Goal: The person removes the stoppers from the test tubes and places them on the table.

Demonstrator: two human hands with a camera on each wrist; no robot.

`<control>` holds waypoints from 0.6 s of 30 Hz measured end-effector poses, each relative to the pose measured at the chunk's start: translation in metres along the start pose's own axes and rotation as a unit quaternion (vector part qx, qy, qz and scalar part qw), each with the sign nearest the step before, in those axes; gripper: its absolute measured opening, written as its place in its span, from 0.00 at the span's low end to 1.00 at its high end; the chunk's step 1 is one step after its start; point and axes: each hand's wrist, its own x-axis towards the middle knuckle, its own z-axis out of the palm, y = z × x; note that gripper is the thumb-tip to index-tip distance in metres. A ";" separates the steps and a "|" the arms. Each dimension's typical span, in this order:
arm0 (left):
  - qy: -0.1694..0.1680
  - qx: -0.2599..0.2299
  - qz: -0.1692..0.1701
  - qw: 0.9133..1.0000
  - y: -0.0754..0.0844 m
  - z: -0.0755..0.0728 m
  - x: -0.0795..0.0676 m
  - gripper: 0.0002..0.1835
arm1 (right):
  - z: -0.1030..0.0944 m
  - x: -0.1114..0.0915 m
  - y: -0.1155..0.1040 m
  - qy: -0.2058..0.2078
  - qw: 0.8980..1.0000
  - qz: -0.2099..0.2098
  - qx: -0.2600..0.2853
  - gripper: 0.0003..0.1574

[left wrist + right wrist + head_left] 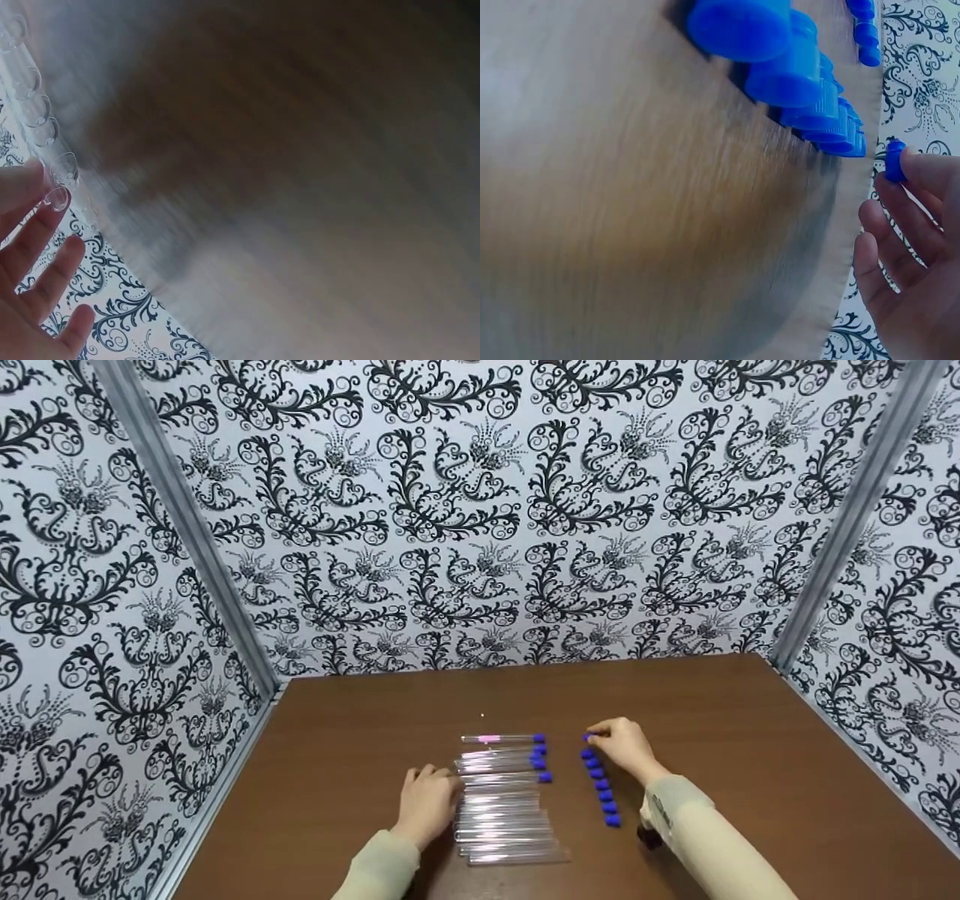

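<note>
Clear glass test tubes (501,817) lie side by side in a column, rounded ends to the left; the several farthest wear blue caps (545,777). My left hand (431,806) is at their rounded ends. In the left wrist view, its thumb and index finger pinch the end of one test tube (57,199), the other fingers spread loosely. My right hand (624,746) is at the far end of a row of loose blue caps (604,784). Between its thumb and index finger it pinches one blue cap (894,160).
The brown wooden table (360,712) carries the tubes and caps near its middle. Patterned wall panels (480,510) rise behind it and at both sides, with grey metal posts (191,532) at the corners. A small dark object (649,837) shows under the right forearm.
</note>
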 end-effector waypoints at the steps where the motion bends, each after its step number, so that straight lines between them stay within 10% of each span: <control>1: -0.002 0.001 -0.001 1.000 0.000 0.000 0.000 0.02 | 0.001 0.001 0.000 -0.001 1.000 0.001 0.001 0.12; 18: -0.039 -0.005 -0.024 0.999 0.003 -0.004 0.003 0.03 | 0.014 0.005 0.000 -0.007 1.000 0.026 0.012 0.10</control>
